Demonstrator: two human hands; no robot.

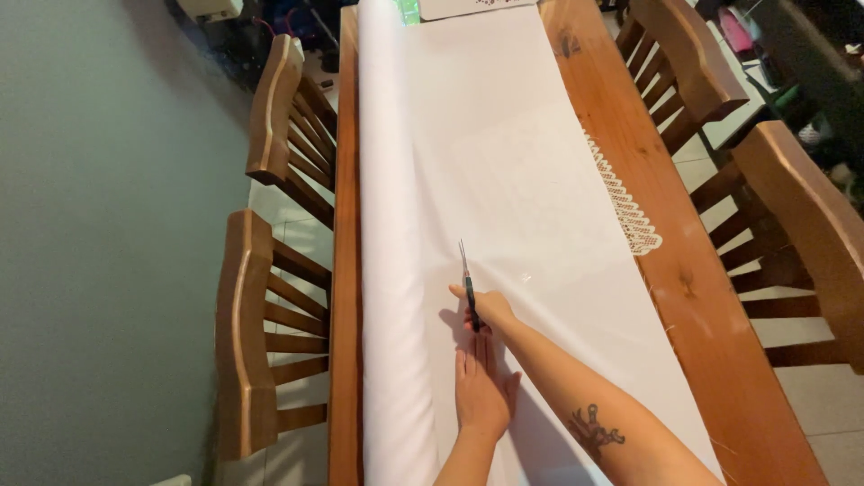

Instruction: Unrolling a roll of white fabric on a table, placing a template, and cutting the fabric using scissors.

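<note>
A long sheet of white fabric (486, 153) lies spread along a wooden table (630, 135), with its rolled part (382, 225) along the left edge. My right hand (486, 306) grips a pair of dark-handled scissors (466, 279), blades pointing away from me over the fabric. My left hand (481, 387) lies flat on the fabric just behind the scissors, fingers together and pressing down.
Two wooden chairs (279, 135) stand along the table's left side and two more (792, 207) on the right. A white lace runner (630, 211) peeks out from under the fabric's right edge. Clutter sits beyond the table's far end.
</note>
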